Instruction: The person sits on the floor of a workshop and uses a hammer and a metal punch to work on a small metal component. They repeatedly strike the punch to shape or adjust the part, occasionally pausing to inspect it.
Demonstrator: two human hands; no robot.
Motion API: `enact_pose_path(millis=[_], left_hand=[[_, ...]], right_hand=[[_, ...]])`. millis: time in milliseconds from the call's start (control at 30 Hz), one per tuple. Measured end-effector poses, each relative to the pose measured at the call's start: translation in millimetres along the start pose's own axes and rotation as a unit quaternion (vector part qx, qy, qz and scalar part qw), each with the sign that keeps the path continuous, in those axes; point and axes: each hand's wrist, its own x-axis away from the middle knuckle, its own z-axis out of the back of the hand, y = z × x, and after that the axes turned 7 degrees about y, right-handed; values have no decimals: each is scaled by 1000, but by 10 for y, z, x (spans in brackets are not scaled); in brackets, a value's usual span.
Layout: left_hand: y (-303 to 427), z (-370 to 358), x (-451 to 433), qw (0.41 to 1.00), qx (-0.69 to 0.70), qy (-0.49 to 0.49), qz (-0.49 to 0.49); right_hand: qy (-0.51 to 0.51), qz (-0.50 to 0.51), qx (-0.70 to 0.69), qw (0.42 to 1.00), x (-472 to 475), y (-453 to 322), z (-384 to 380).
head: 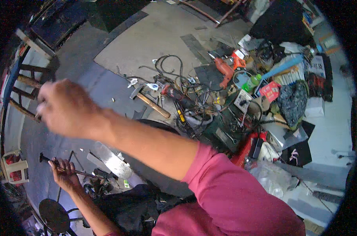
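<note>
My right hand (67, 110) is stretched far to the left, blurred, with curled fingers. A pale spot shows at its fingertips; whether it holds something cannot be told. Below it, my left hand (65, 174) is closed around a dark rod (85, 174) with a wider, blunt end at the upper left. To the right of my right hand, a hammer with a wooden handle (153, 105) lies on the floor. An orange-red power drill (224, 70) and a dark red power tool (177, 96) lie among cables beyond it.
A heap of cables, bags, a green bottle (251, 83) and a red card (270, 91) spreads over the right side. A round black stool seat (54, 214) stands at lower left, and a cream plastic stool (16, 168) at the left edge. Wooden slats stand at upper left.
</note>
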Motion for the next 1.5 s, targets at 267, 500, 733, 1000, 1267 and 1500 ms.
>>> enact_pose_path(millis=[267, 500, 733, 1000, 1267, 1500], left_hand=[[55, 336, 14, 996, 0, 83, -23], [179, 571, 127, 999, -15, 44, -24], [277, 866, 46, 999, -51, 3, 2], [418, 1069, -78, 997, -58, -51, 4], [594, 1144, -72, 962, -46, -256, 88], [660, 1196, -56, 990, -128, 19, -54]], right_hand=[[-140, -371, 334, 855, 2253, 978, 2526], [-421, -566, 355, 613, 5118, 465, 3945], [-319, -587, 350, 657, 5796, 630, 3967], [-263, -633, 349, 639, 6022, 821, 4083], [-55, -643, 417, 640, 5898, 687, 4366], [-1, -691, 418, 590, 5676, 636, 4445]])
